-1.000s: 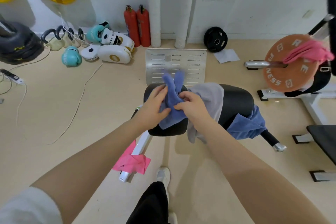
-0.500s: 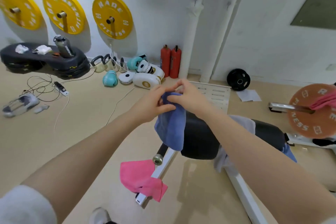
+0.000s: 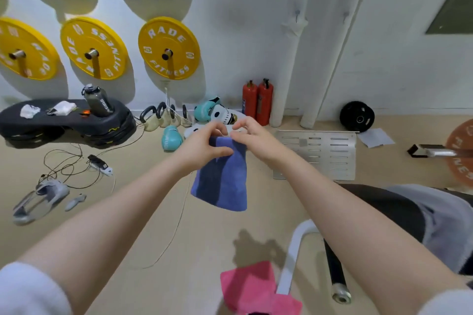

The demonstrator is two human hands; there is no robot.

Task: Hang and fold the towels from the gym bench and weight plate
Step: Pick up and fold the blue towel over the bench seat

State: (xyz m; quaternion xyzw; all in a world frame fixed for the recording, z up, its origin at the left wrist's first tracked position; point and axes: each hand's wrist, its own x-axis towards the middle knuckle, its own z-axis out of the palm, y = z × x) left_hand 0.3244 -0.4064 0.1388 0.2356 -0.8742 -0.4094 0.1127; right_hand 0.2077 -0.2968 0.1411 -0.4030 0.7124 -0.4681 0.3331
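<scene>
Both arms reach forward from the near edge, forearms bare, white sleeves at the near corners. Left hand (image 3: 202,146) and right hand (image 3: 256,139) meet at centre, raised, close together but not quite touching. Each pinches the top edge of the blue towel (image 3: 222,181) between thumb and curled fingers (image 3: 220,126). Left thumb lies across the cloth front. Wrists roughly level, arms converging from left and right.

Bright, even indoor light is filling the room, probably coming from overhead. Soft shadows are falling behind the yellow plates (image 3: 169,48) on the wall. Wide-angle distortion is bending the pipes (image 3: 291,59), and edges are looking slightly smeared.
</scene>
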